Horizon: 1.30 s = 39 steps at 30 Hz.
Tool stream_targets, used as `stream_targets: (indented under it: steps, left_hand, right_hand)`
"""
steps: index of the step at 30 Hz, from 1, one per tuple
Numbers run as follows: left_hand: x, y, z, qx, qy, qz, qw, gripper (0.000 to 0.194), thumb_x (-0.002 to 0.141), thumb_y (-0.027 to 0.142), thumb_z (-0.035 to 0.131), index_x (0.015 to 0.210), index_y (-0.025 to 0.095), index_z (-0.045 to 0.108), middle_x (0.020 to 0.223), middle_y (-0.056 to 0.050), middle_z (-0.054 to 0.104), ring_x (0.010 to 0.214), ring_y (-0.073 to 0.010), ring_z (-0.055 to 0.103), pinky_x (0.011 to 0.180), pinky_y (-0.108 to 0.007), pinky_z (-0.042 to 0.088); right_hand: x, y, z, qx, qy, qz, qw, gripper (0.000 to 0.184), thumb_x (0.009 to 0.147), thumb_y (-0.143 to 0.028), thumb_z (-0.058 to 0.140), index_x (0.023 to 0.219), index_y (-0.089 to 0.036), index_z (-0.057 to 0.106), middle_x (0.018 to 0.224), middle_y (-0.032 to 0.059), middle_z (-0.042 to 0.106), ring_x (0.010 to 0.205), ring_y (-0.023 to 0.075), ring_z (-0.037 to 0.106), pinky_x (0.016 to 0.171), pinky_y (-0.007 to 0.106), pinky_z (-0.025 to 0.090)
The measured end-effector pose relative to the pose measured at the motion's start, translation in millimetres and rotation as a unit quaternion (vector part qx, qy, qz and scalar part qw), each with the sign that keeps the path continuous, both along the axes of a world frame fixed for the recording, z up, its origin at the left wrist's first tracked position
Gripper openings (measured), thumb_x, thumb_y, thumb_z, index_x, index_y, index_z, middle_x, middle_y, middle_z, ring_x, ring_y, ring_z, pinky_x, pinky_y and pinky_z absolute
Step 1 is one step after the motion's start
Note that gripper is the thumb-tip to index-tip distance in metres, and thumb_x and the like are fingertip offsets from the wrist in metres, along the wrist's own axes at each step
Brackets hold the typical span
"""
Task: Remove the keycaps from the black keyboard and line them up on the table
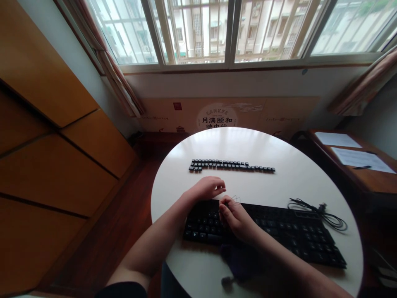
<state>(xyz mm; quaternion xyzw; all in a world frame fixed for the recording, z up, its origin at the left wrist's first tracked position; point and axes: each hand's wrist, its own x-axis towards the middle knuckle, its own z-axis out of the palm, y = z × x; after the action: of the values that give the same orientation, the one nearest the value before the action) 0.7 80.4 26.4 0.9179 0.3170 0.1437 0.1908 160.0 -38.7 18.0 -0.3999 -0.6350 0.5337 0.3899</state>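
Two hands over keyboard [279, 231], right hand [236, 219] pinching wire puller [235, 200], left hand [207, 188] loosely curled, keycaps [231, 165] beyond

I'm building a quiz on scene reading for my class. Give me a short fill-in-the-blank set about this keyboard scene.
1. The black keyboard lies on a round ____ table.
2. The removed keycaps lie in a row ____ the keyboard, toward the window.
3. The right hand holds a thin ____ tool over the keyboard.
4. The coiled cable lies at the keyboard's ____ end.

Missing words: white; beyond; wire; right
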Motion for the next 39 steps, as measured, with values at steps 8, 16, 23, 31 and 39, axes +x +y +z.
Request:
stream_targets:
  steps: [8,16,23,31,39]
  left_hand:
    - [9.8,-3.8,-12.0,0.005,0.028,-0.002,1.0,0.02,0.091,0.032,0.059,0.078,0.021,0.069,0.078,-0.002,0.068,0.073,-0.0171,0.06,0.064,-0.025,0.038]
    - [8.5,-6.3,-8.9,0.014,0.03,0.001,0.999,0.018,0.09,0.03,0.058,0.079,0.02,0.069,0.078,-0.003,0.068,0.074,-0.0177,0.059,0.065,-0.026,0.038]
    - [6.4,-4.5,-11.2,-0.007,-0.002,0.005,1.0,0.017,0.088,0.031,0.06,0.08,0.019,0.07,0.074,-0.002,0.067,0.069,-0.0149,0.057,0.064,-0.025,0.039]
    - [-0.8,-9.3,20.8,-0.149,-0.178,-0.021,0.972,0.024,0.091,0.035,0.061,0.091,0.014,0.071,0.084,-0.006,0.07,0.075,-0.0137,0.061,0.059,-0.02,0.043]
    - [5.4,-18.0,32.7,-0.123,-0.17,-0.083,0.974,0.016,0.085,0.028,0.07,0.095,0.017,0.073,0.085,-0.004,0.071,0.073,-0.0124,0.065,0.071,-0.022,0.049]
  right_hand:
    - [-5.1,2.2,2.1,0.046,-0.097,0.018,0.994,0.017,0.101,-0.033,0.039,0.089,-0.022,0.043,0.062,-0.004,0.052,0.05,0.012,0.048,0.051,0.022,0.037]
    - [-11.2,-6.8,5.1,0.195,-0.236,0.024,0.952,0.012,0.098,-0.028,0.044,0.091,-0.02,0.052,0.077,0.0024,0.06,0.061,0.0156,0.052,0.058,0.026,0.035]
    - [-7.6,-7.6,-16.2,0.074,0.033,-0.097,0.992,0.024,0.103,-0.043,0.036,0.091,-0.023,0.042,0.058,-0.0066,0.045,0.047,0.0113,0.043,0.049,0.022,0.035]
    - [21.9,10.2,9.2,0.068,-0.031,-0.14,0.987,0.025,0.102,-0.044,0.04,0.094,-0.021,0.046,0.062,-0.0039,0.049,0.051,0.0114,0.044,0.048,0.022,0.036]
    - [37.7,18.0,25.8,0.174,-0.168,-0.161,0.957,0.024,0.102,-0.037,0.036,0.094,-0.02,0.05,0.067,0.0001,0.056,0.056,0.0152,0.052,0.056,0.026,0.038]
